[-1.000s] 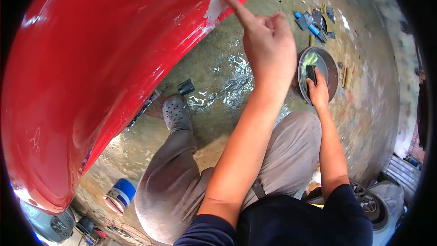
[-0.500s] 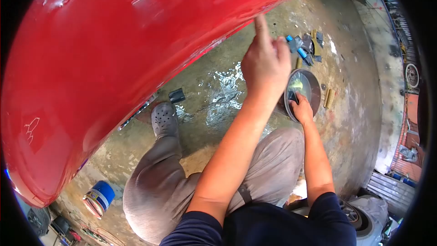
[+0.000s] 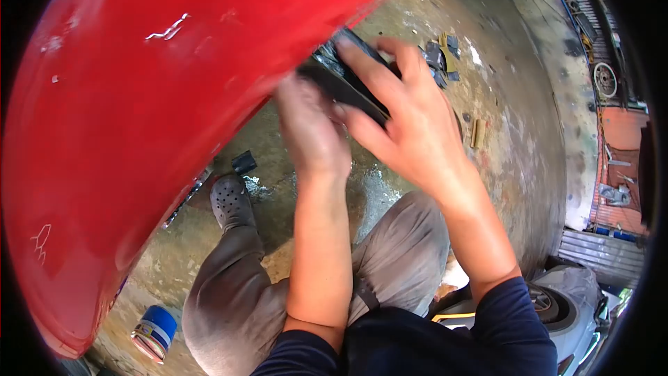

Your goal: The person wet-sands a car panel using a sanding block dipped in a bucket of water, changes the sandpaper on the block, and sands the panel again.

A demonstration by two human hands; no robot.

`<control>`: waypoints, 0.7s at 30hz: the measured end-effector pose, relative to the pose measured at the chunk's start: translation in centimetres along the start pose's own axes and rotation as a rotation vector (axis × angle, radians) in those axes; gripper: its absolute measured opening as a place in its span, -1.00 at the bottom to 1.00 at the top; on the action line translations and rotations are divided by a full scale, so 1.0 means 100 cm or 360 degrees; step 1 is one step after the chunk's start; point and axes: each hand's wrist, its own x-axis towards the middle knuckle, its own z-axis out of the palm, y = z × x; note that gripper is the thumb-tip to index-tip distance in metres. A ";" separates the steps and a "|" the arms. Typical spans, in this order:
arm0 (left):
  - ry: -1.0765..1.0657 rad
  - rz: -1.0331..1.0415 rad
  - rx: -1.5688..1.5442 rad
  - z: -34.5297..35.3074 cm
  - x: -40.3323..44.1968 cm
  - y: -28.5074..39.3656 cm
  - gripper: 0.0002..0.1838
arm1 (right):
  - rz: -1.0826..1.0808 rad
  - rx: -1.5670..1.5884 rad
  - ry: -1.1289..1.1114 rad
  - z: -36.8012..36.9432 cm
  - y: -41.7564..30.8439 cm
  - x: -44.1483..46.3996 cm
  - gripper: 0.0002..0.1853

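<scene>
So the big change from half a second ago: the right hand (image 3: 414,115) is out of the round dark-grey basin (image 3: 458,125) and up at the car, with the black rectangular block (image 3: 341,88) along for the ride. The left hand (image 3: 311,125) has dropped its one-finger point at the glossy red curved body panel (image 3: 174,139) and now sits lower along the edge, next to the block. The basin is mostly hidden behind the right hand (only a dark sliver of it shows).

The block lies slanted under the right hand's fingers, its far end up against the panel's lower edge and its near end by the palm. Its upper side looks wet and shiny.

As for the grip, the right hand is clamped on the block, thumb along the near side and fingers spread over the top. The left hand is a blur (motion, I'd say) with its fingertips at the panel edge, close to the block's left end; I can't tell whether it's pinching, touching or just hovering. Down on the wet concrete floor (image 3: 518,139), a small dark folded sheet (image 3: 244,161) lies beside the grey perforated clog (image 3: 231,202).
</scene>
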 end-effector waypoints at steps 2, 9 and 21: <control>-0.0201 0.0158 0.0044 0.008 0.000 0.006 -0.39 | 0.0032 -0.0012 0.0042 0.008 -0.001 0.009 -0.32; -0.0253 0.0110 0.0489 0.007 0.019 0.012 -0.61 | 0.0273 -0.0183 -0.0260 -0.002 0.001 0.003 -0.31; -0.0316 -0.0039 0.0294 -0.008 0.021 0.021 -0.67 | 0.0029 0.0047 0.0063 0.015 0.012 -0.001 -0.35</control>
